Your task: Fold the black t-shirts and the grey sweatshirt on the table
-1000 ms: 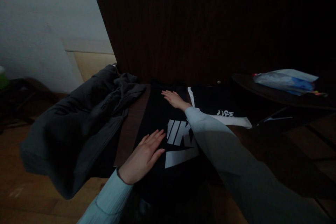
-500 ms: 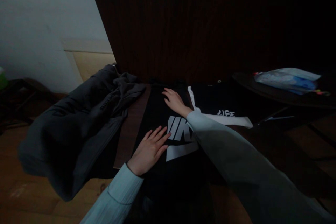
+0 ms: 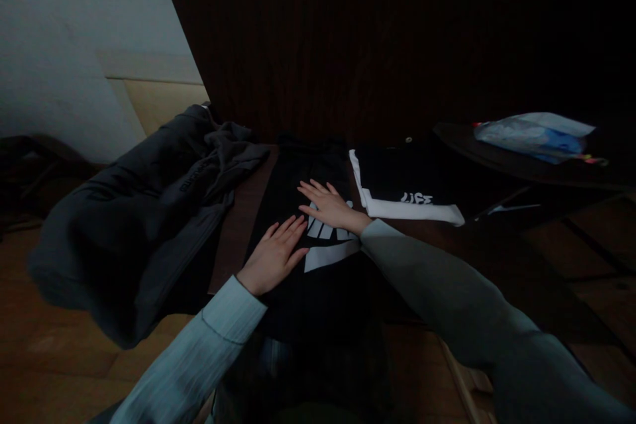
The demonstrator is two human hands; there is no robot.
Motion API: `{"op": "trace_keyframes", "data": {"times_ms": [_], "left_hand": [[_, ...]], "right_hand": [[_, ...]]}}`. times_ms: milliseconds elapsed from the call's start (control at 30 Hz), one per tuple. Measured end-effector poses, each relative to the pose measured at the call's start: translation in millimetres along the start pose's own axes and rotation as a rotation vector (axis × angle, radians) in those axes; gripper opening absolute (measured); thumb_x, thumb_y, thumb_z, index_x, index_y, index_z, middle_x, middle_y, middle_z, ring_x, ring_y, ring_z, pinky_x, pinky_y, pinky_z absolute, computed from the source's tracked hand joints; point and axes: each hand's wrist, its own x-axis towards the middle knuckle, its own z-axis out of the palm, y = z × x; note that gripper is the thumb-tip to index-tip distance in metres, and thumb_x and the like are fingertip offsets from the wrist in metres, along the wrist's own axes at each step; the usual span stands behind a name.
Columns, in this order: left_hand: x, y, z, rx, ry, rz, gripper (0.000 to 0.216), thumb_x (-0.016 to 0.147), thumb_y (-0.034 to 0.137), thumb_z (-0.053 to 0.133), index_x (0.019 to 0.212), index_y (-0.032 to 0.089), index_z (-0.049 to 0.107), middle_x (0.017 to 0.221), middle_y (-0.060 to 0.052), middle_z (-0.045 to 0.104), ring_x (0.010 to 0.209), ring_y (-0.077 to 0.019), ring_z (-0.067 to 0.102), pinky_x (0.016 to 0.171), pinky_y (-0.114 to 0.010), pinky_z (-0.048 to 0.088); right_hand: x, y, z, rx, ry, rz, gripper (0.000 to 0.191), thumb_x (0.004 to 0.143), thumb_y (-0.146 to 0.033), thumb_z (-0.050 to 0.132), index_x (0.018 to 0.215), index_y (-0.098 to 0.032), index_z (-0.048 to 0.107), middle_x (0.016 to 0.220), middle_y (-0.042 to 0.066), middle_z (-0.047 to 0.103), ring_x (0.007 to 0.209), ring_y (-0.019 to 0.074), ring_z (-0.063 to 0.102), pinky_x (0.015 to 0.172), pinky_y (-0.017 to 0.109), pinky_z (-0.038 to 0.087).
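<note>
A black T-shirt [image 3: 293,179] with a large white logo lies flat on a dark wooden table [image 3: 238,238] in front of me. My left hand [image 3: 274,256] rests flat on the shirt, fingers stretched out, just left of the logo. My right hand [image 3: 328,208] lies flat on top of the logo, fingers spread, and covers part of the lettering. The two hands sit close together, almost touching. Both arms wear pale long sleeves.
A dark grey jacket [image 3: 134,205] is heaped on the left and hangs over the table edge. A folded black and white shirt [image 3: 402,192] lies to the right. A plastic bag [image 3: 536,136] sits on a round dark table [image 3: 517,169] at far right. Dark wall panelling stands behind.
My right hand has slid back from the shirt's far end onto the logo. My left hand has moved forward and right, so both hands now lie close together.
</note>
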Motion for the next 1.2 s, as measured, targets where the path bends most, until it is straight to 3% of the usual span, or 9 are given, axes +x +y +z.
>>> {"op": "trace_keyframes", "data": {"times_ms": [333,533,700,800,967,1033,1200], "left_hand": [[34.1,-22.1,0.2,0.042,-0.021,0.001,0.052,0.09,0.042,0.026,0.135,0.017,0.028,0.142,-0.007,0.031,0.131,-0.0194,0.024,0.104,-0.041,0.025],[3.5,-22.4,-7.9,-0.001,-0.042,0.088,0.049,0.089,0.044,0.03,0.133,0.025,0.032,0.143,-0.005,0.028,0.131,-0.0207,0.023,0.103,-0.044,0.025],[-22.9,-21.5,-12.8,-0.049,-0.045,0.059,0.046,0.089,0.043,0.031,0.132,0.027,0.033,0.143,-0.003,0.029,0.131,-0.019,0.024,0.103,-0.042,0.026],[-25.5,-23.0,-12.8,-0.074,-0.033,0.043,0.045,0.088,0.043,0.032,0.131,0.028,0.036,0.142,-0.003,0.031,0.131,-0.019,0.025,0.103,-0.042,0.026],[-23.8,-25.1,-9.9,-0.104,-0.013,0.045,0.045,0.088,0.044,0.033,0.131,0.028,0.036,0.142,-0.002,0.031,0.13,-0.0193,0.025,0.103,-0.042,0.025],[-23.9,-25.0,-9.5,-0.111,-0.012,0.044,0.046,0.088,0.044,0.033,0.13,0.028,0.037,0.142,-0.002,0.031,0.13,-0.0195,0.025,0.103,-0.042,0.026],[-24.4,-24.5,-9.9,-0.11,-0.006,0.038,0.045,0.088,0.043,0.034,0.129,0.027,0.039,0.141,-0.003,0.034,0.13,-0.0195,0.027,0.103,-0.042,0.027]], "right_hand": [[32.2,26.6,-4.0,0.016,0.003,-0.026,0.055,0.086,-0.051,0.03,0.134,-0.023,0.031,0.143,0.004,0.026,0.133,0.0229,0.018,0.106,0.049,0.014],[31.7,27.8,-2.9,0.007,0.01,-0.044,0.055,0.086,-0.05,0.032,0.133,-0.022,0.033,0.143,0.006,0.028,0.132,0.0236,0.019,0.105,0.05,0.014],[22.6,19.0,-9.8,0.091,0.185,-0.044,0.044,0.087,-0.038,0.038,0.123,-0.015,0.046,0.13,0.01,0.046,0.122,0.0209,0.038,0.102,0.041,0.027],[-11.3,-3.7,-20.8,0.209,0.244,-0.076,0.038,0.085,-0.036,0.043,0.116,-0.017,0.051,0.12,0.009,0.054,0.114,0.0196,0.046,0.098,0.039,0.035],[-113.0,-52.7,-28.2,0.267,0.104,-0.273,0.047,0.078,-0.041,0.054,0.117,-0.016,0.049,0.115,0.01,0.057,0.109,0.0196,0.051,0.093,0.037,0.042],[-148.6,-64.7,-21.8,0.216,0.127,-0.28,0.047,0.077,-0.037,0.056,0.118,-0.015,0.049,0.117,0.012,0.057,0.111,0.0205,0.05,0.092,0.037,0.045],[-187.1,-68.1,-4.3,0.117,0.211,-0.211,0.035,0.082,-0.017,0.047,0.117,-0.014,0.051,0.12,0.012,0.056,0.118,0.0191,0.045,0.093,0.035,0.047]]}}
